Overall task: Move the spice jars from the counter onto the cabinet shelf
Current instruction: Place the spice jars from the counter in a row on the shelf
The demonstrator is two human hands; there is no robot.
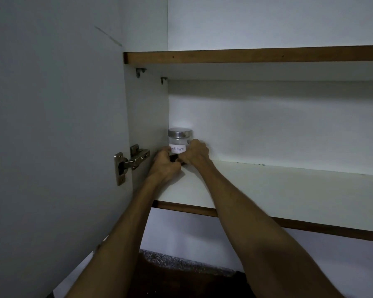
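Note:
A clear glass spice jar (179, 139) with a silver lid and a white label reading "Black Pepper" stands upright in the back left corner of the lower cabinet shelf (267, 190). My left hand (165, 165) grips the jar's lower left side. On the jar's right side my right hand (195, 152) wraps around it. The jar's base is hidden behind my fingers. Both forearms reach up over the shelf's brown front edge.
The open cabinet door (52, 125) stands at the left, with a metal hinge (130, 162) close to my left hand. An upper shelf (256, 57) runs above. The speckled counter edge (181, 261) shows below the cabinet.

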